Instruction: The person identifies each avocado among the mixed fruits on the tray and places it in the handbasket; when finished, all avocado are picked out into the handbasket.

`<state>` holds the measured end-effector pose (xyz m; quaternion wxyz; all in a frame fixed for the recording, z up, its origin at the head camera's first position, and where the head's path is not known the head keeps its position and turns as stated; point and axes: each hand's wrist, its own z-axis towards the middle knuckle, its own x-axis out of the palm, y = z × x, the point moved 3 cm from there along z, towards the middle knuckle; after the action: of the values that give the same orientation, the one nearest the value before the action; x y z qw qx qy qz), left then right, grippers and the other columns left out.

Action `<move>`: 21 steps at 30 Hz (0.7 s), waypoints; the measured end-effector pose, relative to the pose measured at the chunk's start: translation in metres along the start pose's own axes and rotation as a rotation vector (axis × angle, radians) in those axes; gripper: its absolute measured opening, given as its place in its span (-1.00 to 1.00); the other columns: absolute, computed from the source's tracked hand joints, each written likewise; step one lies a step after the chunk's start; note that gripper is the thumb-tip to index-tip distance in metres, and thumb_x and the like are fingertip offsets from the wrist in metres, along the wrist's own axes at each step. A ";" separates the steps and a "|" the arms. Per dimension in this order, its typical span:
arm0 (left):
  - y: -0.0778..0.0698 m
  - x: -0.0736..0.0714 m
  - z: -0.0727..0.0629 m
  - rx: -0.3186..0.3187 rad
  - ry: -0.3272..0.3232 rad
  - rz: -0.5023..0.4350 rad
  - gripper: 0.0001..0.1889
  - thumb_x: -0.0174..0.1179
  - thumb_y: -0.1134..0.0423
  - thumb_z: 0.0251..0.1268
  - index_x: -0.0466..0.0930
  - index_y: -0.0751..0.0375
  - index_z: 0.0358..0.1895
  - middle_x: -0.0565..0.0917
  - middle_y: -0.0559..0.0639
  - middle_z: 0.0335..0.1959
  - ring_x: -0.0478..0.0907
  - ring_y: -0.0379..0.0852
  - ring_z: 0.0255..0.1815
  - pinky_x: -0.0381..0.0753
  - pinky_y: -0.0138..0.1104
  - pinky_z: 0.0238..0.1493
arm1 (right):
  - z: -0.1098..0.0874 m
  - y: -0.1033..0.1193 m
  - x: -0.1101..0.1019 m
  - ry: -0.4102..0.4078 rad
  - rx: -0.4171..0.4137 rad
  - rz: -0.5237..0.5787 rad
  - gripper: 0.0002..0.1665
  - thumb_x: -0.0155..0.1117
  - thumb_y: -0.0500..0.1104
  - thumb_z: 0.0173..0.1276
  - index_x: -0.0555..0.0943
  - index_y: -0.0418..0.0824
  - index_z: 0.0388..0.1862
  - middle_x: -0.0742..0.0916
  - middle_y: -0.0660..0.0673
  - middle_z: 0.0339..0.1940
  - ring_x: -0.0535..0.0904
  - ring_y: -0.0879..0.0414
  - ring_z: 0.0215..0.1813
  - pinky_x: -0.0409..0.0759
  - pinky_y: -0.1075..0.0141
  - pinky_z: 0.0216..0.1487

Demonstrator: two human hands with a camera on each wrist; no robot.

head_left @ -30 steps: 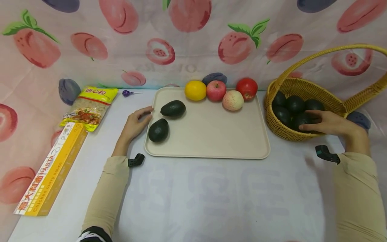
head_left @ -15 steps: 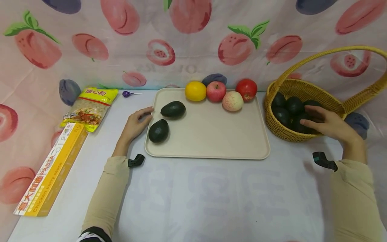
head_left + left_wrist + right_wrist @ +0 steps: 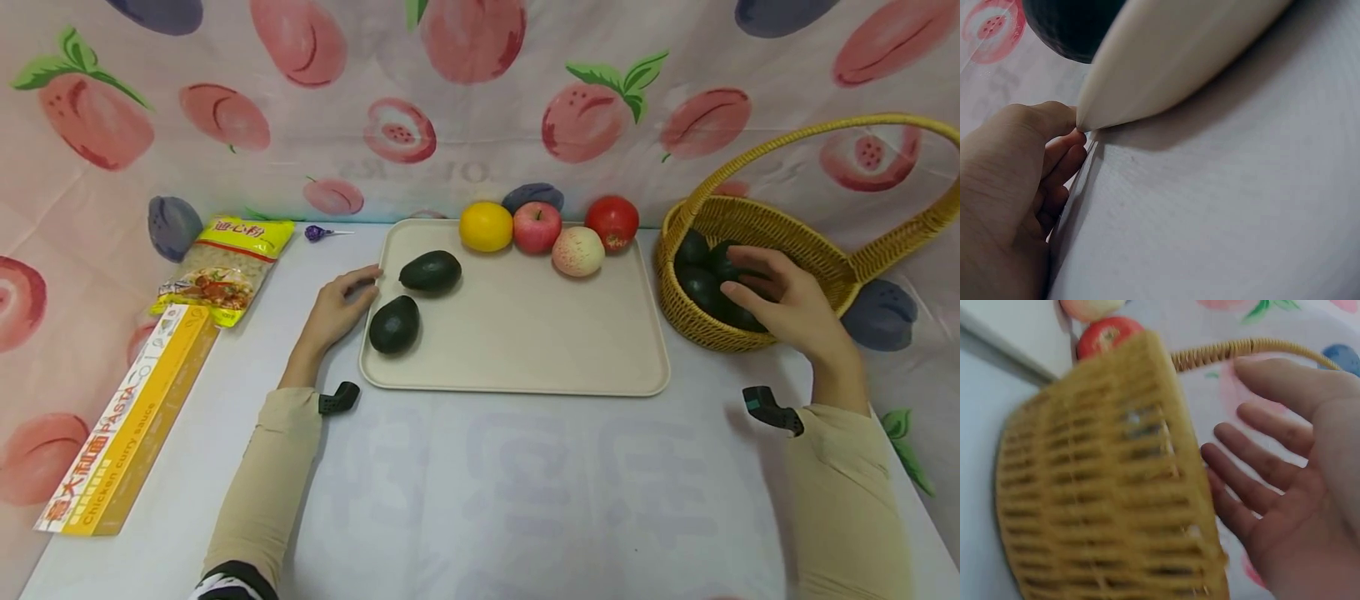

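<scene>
Far left, on the white worktop [image 3: 555, 492]: yellow-and-white pasta box [image 3: 127, 425], lying at a slant, its far end up against a yellow-topped pasta bag [image 3: 225, 267]. Purple lollipop [image 3: 316, 233] just right of the bag, stick pointing right.

Left grip [image 3: 339, 304], a bare hand: released, fingers loosely bent, tips touching the left rim of the beige tray [image 3: 517, 342]. Left wrist view agrees: fingers against the rim, tray sitting flat. Tan sleeve [image 3: 262, 475] behind it, black wrist camera [image 3: 339, 398] at the cuff.

Tray's left part: two dark avocados near each other; the rear one [image 3: 431, 272] lies on its side, tip left; the front one [image 3: 393, 325] sits close to the left rim. Along the back rim, in order: yellow lemon [image 3: 486, 227], pink-red apple [image 3: 537, 227], pale speckled fruit [image 3: 577, 252] slightly forward, red round fruit [image 3: 612, 221] near the corner.

Right of the tray, just beside it: yellow woven basket [image 3: 678, 312], tall arched handle, several more avocados [image 3: 701, 287] inside.

Right grip [image 3: 798, 304]: released, over the basket's front right side, fingers spread, nothing visible in the palm per right wrist view. Can't tell whether the fingertips touch an avocado.
</scene>
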<state>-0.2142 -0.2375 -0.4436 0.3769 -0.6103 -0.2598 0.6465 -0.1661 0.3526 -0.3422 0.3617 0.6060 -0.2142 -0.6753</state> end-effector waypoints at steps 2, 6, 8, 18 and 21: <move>0.000 0.000 0.000 -0.001 0.001 -0.001 -0.62 0.15 0.18 0.33 0.51 0.07 0.21 0.50 0.00 0.28 0.35 -0.02 0.35 0.25 -0.11 0.42 | 0.000 0.012 0.006 -0.036 -0.077 0.030 -0.42 0.24 -0.35 0.27 0.40 -0.28 0.29 0.55 0.15 0.11 0.43 0.47 0.10 0.38 0.77 0.02; 0.000 0.000 -0.001 -0.008 0.003 0.001 -0.62 0.14 0.18 0.34 0.51 0.06 0.21 0.49 -0.01 0.29 0.35 -0.03 0.35 0.25 -0.12 0.42 | 0.001 0.040 0.018 -0.059 -0.193 0.066 -0.47 0.23 -0.47 0.21 0.44 -0.41 0.20 0.56 0.26 0.03 0.49 0.41 0.07 0.43 0.70 0.03; 0.000 0.000 -0.001 -0.012 0.005 -0.001 -0.62 0.14 0.18 0.34 0.51 0.05 0.21 0.49 -0.01 0.29 0.34 -0.03 0.36 0.25 -0.13 0.42 | 0.001 0.049 0.024 -0.051 -0.237 0.085 -0.48 0.22 -0.51 0.19 0.45 -0.44 0.17 0.59 0.19 0.01 0.50 0.40 0.05 0.44 0.68 0.05; 0.001 0.000 0.000 0.012 -0.009 0.010 -0.61 0.14 0.18 0.34 0.51 0.05 0.22 0.50 0.02 0.28 0.38 -0.01 0.33 0.28 -0.13 0.40 | 0.007 0.074 0.056 0.013 -0.291 0.097 -0.59 0.23 -0.49 0.19 0.51 -0.45 0.06 0.61 -0.24 -0.06 0.53 0.34 -0.03 0.48 0.64 0.03; 0.001 0.001 0.000 0.011 -0.012 0.013 -0.61 0.15 0.18 0.33 0.51 0.03 0.22 0.50 0.00 0.28 0.39 -0.03 0.33 0.28 -0.14 0.40 | 0.009 0.081 0.065 0.043 -0.275 0.103 -0.62 0.24 -0.47 0.21 0.52 -0.43 0.04 0.61 -0.28 -0.06 0.55 0.27 -0.06 0.48 0.66 0.01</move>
<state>-0.2148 -0.2377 -0.4450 0.3744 -0.6062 -0.2545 0.6539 -0.1563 0.2498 -0.3248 0.4799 0.5531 -0.1425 -0.6659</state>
